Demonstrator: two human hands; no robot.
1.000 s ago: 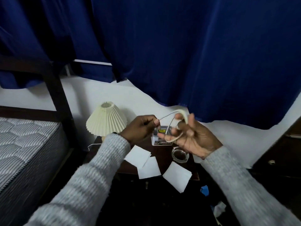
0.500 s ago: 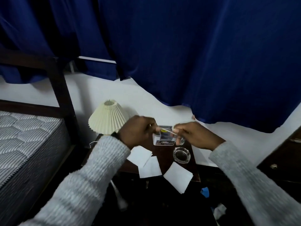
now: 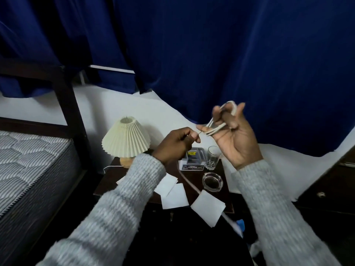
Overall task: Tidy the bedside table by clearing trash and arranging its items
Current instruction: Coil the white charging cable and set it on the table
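Observation:
A white cable (image 3: 218, 127) is looped in coils around the fingers of my right hand (image 3: 233, 137), which is raised above the dark bedside table (image 3: 109, 181). My left hand (image 3: 173, 144) pinches the cable's free strand just left of the coils. A loose length of the cable trails down across the table top and off its front edge. On the table lie several white paper squares (image 3: 173, 195), one (image 3: 208, 207) hanging over the front edge. A small grey box (image 3: 193, 160), a drinking glass (image 3: 212, 157) and a glass ashtray (image 3: 212, 181) stand behind them.
A cream pleated lamp (image 3: 125, 140) stands at the table's back left corner. A mattress (image 3: 28, 169) and dark bedpost (image 3: 69, 112) are to the left, blue curtains (image 3: 211, 54) behind, a dark drawer unit (image 3: 330, 185) to the right. Blue and white scraps (image 3: 241, 223) lie on the floor.
My right hand has risen from table level with the cable coils around its fingers. My left hand has shifted slightly, still pinching the strand. The camera moved closer.

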